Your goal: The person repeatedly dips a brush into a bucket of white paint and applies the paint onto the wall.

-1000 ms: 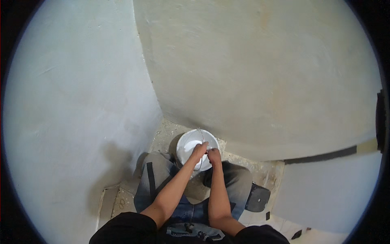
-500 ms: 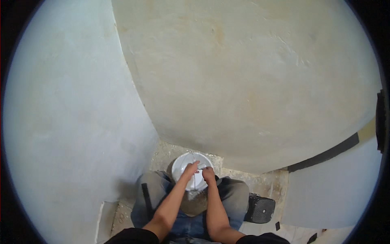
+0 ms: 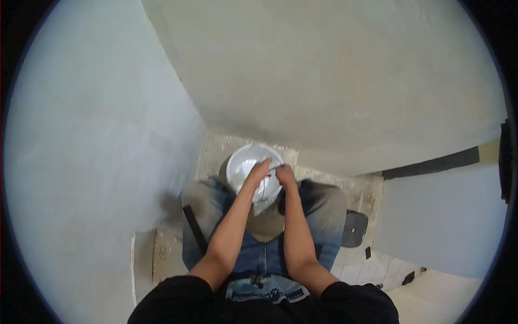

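Observation:
A round white bucket stands between my knees, with white material inside it. Both of my hands are over its opening, close together. My left hand is bent inward above the bucket's middle, its fingers drawn together. Near the right rim, my right hand is closed in a fist. A small, thin piece runs between the two hands, too blurred and covered to name. Below my left hand a thin dark line crosses the bucket's opening.
Pale walls rise at the left and ahead, meeting in a corner beyond the bucket. A black, rounded flat object lies beside my right knee. Stained flooring shows around the bucket, and light tiles lie at lower right.
The view has tilted down, so the bucket, hands and knees sit higher in the picture. My left hand's fingers, partly extended before, look more drawn in beside my right hand.

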The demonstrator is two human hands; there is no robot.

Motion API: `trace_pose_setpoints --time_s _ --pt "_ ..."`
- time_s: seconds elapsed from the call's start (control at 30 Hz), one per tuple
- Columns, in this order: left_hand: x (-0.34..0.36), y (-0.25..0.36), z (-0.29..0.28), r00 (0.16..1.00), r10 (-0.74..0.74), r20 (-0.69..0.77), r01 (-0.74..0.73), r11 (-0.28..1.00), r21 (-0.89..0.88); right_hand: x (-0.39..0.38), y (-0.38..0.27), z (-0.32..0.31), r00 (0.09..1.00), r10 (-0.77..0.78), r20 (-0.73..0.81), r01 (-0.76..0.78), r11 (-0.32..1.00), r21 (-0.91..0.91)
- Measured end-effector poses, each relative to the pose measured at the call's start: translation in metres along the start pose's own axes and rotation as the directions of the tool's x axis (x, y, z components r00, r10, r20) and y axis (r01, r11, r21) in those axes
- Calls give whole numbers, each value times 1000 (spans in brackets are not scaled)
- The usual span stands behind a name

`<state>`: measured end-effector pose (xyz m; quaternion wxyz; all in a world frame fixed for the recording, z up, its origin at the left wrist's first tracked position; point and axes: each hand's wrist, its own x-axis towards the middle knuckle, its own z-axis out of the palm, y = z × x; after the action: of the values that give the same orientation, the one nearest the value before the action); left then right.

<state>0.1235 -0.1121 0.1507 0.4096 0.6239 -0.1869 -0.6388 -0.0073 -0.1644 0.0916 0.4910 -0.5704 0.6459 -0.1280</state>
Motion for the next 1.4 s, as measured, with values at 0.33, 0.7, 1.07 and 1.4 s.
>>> trace_pose_setpoints --time_s 0.33,0.7,1.07,1.4 --pt "9 -36 -8 998 13 -62 -3 988 154 -27 21 -7 982 181 56 -189 962 198" --pt "-44 -46 -51 758 403 -513 82 722 687 -71 -8 -24 938 203 283 -320 819 476" --pt "-96 -139 -8 818 91 -569 122 938 325 -142 21 7 975 152 164 -222 747 627" --pt "-127 -168 21 728 -3 -685 194 960 202 -126 -8 6 959 191 209 -269 845 462"
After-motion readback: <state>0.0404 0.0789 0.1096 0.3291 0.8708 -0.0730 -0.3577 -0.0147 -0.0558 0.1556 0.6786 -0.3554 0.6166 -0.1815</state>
